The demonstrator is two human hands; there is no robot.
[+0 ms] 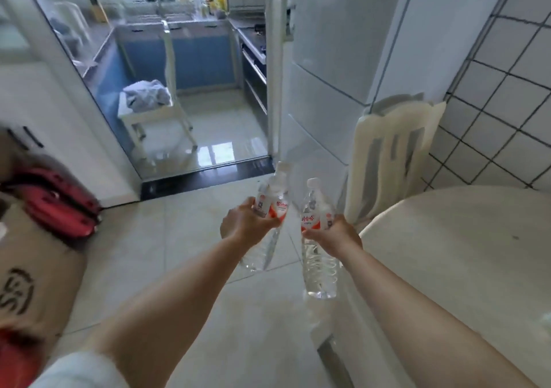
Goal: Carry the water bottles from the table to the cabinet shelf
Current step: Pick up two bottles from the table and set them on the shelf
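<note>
My left hand [243, 223] grips clear water bottles with red-and-white labels [275, 205] around their middles. There look to be two of them pressed together, caps tilted up and away. My right hand [335, 235] holds another clear water bottle [317, 265] by its label, nearly upright, with its white cap on top. Both hands are stretched out in front of me over the tiled floor, just left of the white round table [453, 256]. No cabinet shelf is plainly in view.
A cream plastic chair [390, 155] stands by the table against a white fridge [328, 59]. Ahead, a doorway opens into a kitchen with a white stool [149, 113] carrying cloth. A cardboard box [35, 268] and a red case [56, 205] sit at the left.
</note>
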